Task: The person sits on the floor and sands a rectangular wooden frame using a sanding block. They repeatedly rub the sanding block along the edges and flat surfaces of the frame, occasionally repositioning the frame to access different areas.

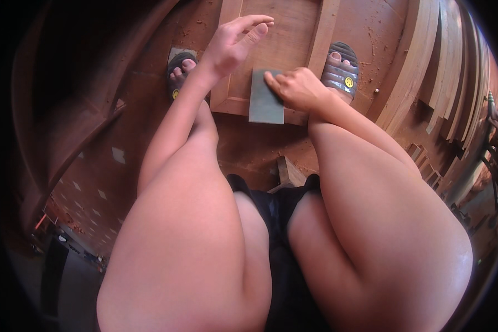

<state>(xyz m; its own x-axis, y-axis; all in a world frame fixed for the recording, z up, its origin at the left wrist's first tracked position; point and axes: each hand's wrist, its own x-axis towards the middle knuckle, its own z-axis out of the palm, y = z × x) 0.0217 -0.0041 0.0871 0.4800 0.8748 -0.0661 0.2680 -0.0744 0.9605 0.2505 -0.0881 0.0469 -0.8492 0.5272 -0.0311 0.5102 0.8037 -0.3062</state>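
A framed wooden panel (285,41), with a raised border around a recessed middle, lies on the floor between my feet. My right hand (301,87) is closed at the upper right edge of a flat, rectangular grey-green sheet (266,105), with the index finger laid on its face. The sheet covers part of the panel's near edge and reaches slightly past it; whether it is paper or something stiffer, I cannot tell. Holding nothing, my left hand (235,47) hovers over the panel's left side, its fingers stretched out and thumb apart.
Long wooden boards (409,61) lie in a row on the right. A small wood block (289,171) sits on the floor near my shorts. My sandalled feet flank the panel, the right sandal (340,72) beside its border. Wood shavings dot the reddish floor. A dark curved wooden piece (74,149) stands at left.
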